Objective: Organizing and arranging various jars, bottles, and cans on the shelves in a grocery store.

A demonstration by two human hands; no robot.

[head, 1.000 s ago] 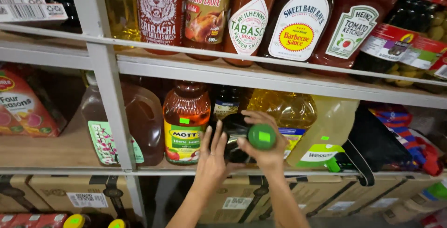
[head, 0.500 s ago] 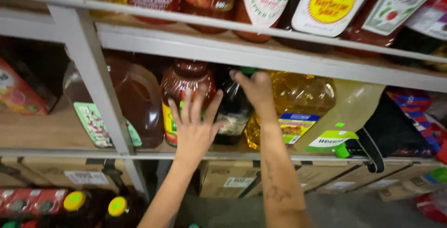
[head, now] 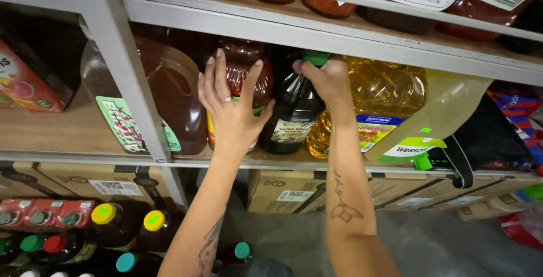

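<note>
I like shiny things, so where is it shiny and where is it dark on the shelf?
Head view: light glints off the clear plastic jug of yellow oil and the dark glass bottle with a green cap under the right hand; the shelf's back behind the big brown jug lies in deep shadow; edges bend slightly.

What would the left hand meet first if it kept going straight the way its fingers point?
Probably the reddish-brown juice bottle: the left hand lies flat before it, fingers pointing up and inward toward the shelf's back. Depth is unclear.

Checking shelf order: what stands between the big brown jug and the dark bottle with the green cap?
In the head view, a red juice bottle stands there, with the left hand spread flat against it.
</note>
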